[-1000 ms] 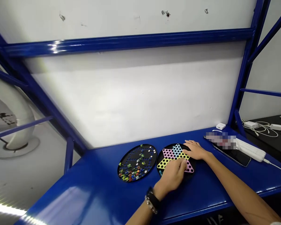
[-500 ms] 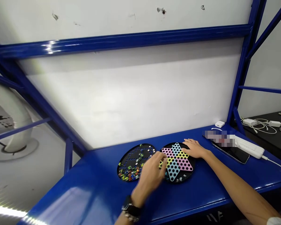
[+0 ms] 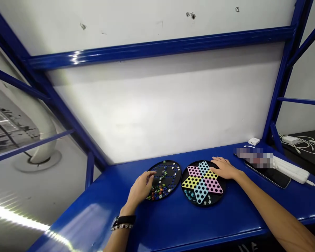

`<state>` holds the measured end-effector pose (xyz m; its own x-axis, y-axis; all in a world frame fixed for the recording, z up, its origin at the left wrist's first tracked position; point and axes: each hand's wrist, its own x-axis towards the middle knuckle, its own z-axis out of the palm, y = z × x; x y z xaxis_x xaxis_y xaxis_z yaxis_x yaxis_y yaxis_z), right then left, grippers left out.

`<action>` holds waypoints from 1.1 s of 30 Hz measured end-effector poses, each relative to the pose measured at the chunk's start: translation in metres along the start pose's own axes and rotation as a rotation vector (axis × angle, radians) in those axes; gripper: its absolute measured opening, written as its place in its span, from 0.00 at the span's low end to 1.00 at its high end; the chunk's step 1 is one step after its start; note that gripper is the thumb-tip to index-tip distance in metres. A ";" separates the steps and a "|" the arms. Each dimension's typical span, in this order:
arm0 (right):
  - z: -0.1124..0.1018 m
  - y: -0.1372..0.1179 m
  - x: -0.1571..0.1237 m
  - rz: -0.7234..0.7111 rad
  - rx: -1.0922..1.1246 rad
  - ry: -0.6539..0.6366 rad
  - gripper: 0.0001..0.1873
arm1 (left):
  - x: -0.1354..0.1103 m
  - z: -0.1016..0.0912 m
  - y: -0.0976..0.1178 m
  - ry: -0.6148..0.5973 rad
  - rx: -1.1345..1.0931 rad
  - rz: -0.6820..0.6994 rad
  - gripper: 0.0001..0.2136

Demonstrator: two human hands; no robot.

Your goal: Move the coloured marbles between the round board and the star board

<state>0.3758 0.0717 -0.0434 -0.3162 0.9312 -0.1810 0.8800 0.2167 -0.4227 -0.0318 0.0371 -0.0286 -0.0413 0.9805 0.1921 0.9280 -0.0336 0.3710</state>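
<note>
A round black board carries a star of pink, blue and yellow points full of dark holes. Teal marbles and whitish marbles lie in its lower rim sections. My right hand rests open on its upper right edge, fingers stretched out. To the left is a black round tray with mixed marbles, crowded at its near side. Over this tray's left edge hovers my left hand, fingers bent and thumb apart; I see nothing in it. A dark band and beaded bracelet circle that wrist.
A white power strip and a dark phone lie on the blue table at right. Behind them sits a small white case. Blue frame bars and a white panel stand at the back.
My left hand has moved left, away from the star board to the marble tray. My right hand stays on the board's edge. The whole view has shifted slightly.
</note>
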 end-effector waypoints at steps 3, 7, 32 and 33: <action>0.000 0.000 -0.001 -0.002 0.003 0.005 0.41 | 0.007 0.005 0.012 -0.080 -0.004 0.101 0.17; 0.000 0.000 -0.001 0.005 0.005 0.005 0.41 | 0.016 0.005 0.019 -0.191 0.054 0.103 0.15; 0.000 -0.001 -0.001 -0.003 -0.019 0.026 0.40 | -0.053 0.013 0.173 -0.245 -0.322 0.526 0.09; 0.000 -0.001 -0.001 -0.001 -0.026 0.029 0.39 | -0.060 0.020 0.184 -0.278 -0.281 0.570 0.08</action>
<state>0.3747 0.0709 -0.0427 -0.3073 0.9389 -0.1550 0.8885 0.2247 -0.4000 0.1485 -0.0243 0.0097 0.5556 0.8069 0.2006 0.6441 -0.5703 0.5098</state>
